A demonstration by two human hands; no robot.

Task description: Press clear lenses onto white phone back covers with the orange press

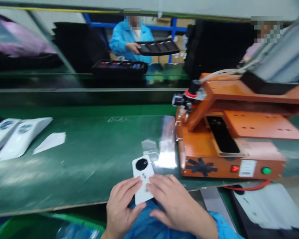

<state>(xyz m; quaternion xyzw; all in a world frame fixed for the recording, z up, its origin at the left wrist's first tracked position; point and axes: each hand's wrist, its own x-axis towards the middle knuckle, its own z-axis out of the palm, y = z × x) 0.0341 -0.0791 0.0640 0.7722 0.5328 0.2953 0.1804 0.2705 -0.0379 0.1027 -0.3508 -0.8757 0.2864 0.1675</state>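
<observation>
While a person in a blue sleeve (pixel 215 222) works at the green desk (pixel 89 159), a white phone (pixel 143 182) lies back side up under both hands, near the front edge, its round black camera patch (pixel 142 163) pointing away from the body. The left hand (pixel 124 202) has its fingertips along the phone's left side, and the right hand (pixel 173 200) lays its fingers over the right side; each grip is loosely spread, thumb apart from the fingers, neither wrapped around the phone. Whether the phone rests on the surface or is held just over it, I cannot tell from here. Just beyond it lie a small clear film (pixel 150 148) and a clear plastic sleeve (pixel 167 151), close to an orange machine (pixel 199 152) where a dark phone (pixel 223 136) sits slanted in its bay. A red switch (pixel 235 168) and a green button (pixel 266 170) show on the machine's front. Well off to the left are two pale wrapped pieces (pixel 21 137) and a scrap of white paper (pixel 51 142). Across the way, a blurred co-worker (pixel 119 35) in blue holds a black tray (pixel 158 49) above another tray (pixel 119 70).
</observation>
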